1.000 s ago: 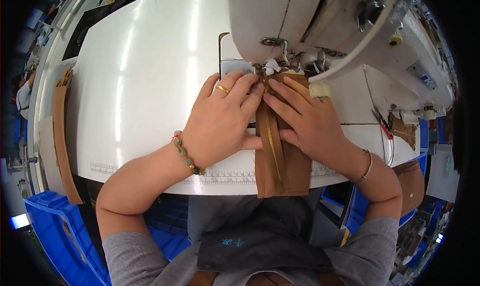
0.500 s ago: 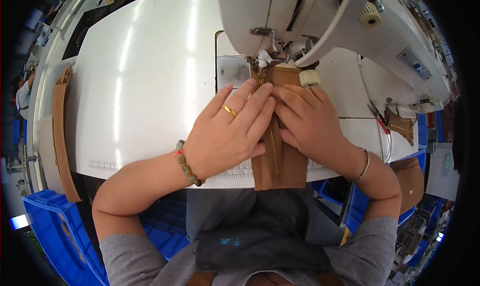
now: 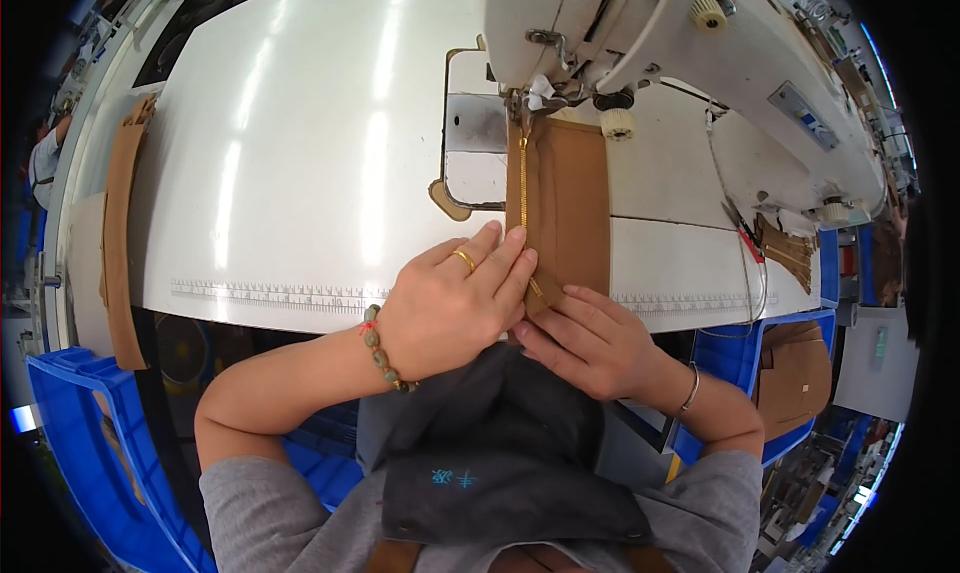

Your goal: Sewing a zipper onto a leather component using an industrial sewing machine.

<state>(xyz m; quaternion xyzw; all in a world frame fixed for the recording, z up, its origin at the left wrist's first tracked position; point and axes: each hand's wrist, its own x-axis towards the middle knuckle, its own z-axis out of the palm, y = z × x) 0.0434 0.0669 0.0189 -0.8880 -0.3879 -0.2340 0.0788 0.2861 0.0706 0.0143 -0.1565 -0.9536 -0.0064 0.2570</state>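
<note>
Brown fabric (image 3: 580,203) with a gold-toned zipper (image 3: 523,188) lies under a sewing machine (image 3: 560,33) on the worktop (image 3: 300,223), outstretched fingers of the left hand (image 3: 450,298) apparently keeping it straight; whether the right hand (image 3: 590,348) pinches its lower end is unclear.

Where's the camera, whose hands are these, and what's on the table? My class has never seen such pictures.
The camera, worn on the head of this person, looks down; its fisheye lens bends straight edges. The left hand and right hand are the person's own, at a sewing machine: the left rests on a gold-toothed zipper over brown fabric, the right touches the zipper's near end, its grip partly hidden. The white table bears a ruler scale and, at right, a red-handled tool.
</note>
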